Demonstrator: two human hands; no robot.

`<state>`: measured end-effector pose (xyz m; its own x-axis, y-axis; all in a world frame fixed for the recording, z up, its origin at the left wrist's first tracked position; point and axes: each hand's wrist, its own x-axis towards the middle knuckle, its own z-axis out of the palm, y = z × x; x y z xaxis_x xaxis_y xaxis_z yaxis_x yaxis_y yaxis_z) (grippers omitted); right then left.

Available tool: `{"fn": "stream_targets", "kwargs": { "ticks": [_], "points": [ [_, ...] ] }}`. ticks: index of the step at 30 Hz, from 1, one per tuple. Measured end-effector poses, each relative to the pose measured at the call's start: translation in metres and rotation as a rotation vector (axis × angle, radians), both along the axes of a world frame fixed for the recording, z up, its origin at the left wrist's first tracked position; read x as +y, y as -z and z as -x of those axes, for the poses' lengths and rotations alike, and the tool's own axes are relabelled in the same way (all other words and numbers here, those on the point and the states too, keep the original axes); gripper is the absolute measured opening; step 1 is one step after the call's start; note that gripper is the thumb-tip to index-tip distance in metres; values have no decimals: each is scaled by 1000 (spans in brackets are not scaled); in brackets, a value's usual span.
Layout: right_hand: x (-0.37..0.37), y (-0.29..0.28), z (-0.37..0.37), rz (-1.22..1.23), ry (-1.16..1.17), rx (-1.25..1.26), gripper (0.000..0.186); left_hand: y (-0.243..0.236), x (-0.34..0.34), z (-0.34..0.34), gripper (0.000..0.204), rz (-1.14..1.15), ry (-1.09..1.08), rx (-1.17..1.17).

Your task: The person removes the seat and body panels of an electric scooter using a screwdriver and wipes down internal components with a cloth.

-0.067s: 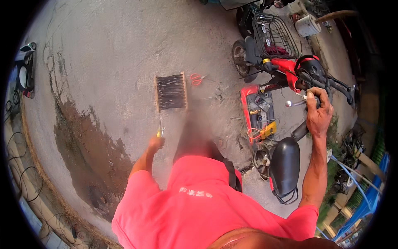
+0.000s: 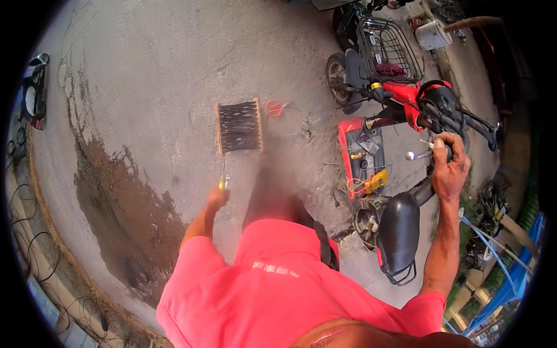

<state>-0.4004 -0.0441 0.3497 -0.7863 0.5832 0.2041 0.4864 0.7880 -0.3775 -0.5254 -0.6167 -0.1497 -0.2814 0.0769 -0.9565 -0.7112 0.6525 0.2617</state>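
While the right hand is closed round the handlebar grip of the red e-bike, whose floor panel is off w/ wiring exposed, left hand holds a yellow-handled screwdriver low over the concrete floor, so repair looks mid-way, reassembly not done.

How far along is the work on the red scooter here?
Done: the red scooter's footboard bay is open, with wiring and a yellow part exposed. In hand: the left hand holds a yellow-handled screwdriver, and the right hand grips the handlebar. Left: the bay is uncovered, and red scissors lie on the ground.
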Motion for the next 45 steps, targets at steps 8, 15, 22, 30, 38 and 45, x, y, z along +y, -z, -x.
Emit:
{"fn": "stream_targets", "kwargs": {
  "ticks": [8, 15, 22, 30, 38, 45],
  "points": [
    [11, 7, -22, 29, 113, -252, 16, 105, 61, 116, 19, -51, 110, 156],
    [8, 0, -59, 58, 163, -176, 29, 191, 108, 204, 35, -14, 311, 573],
    [0, -1, -49, 177, 186, -190, 34, 276, 116, 246, 29, -34, 231, 607],
    [0, 1, -33, 50, 75, -323, 29, 239, 148, 259, 19, -62, 222, 46],
    [7, 0, -24, -22, -141, -410, 23, 187, 208, 216, 17, -295, 292, -13],
    [12, 15, -4, -58, -212, -168, 11, 177, 244, 129, 24, -397, 470, 402]
  ]
}}
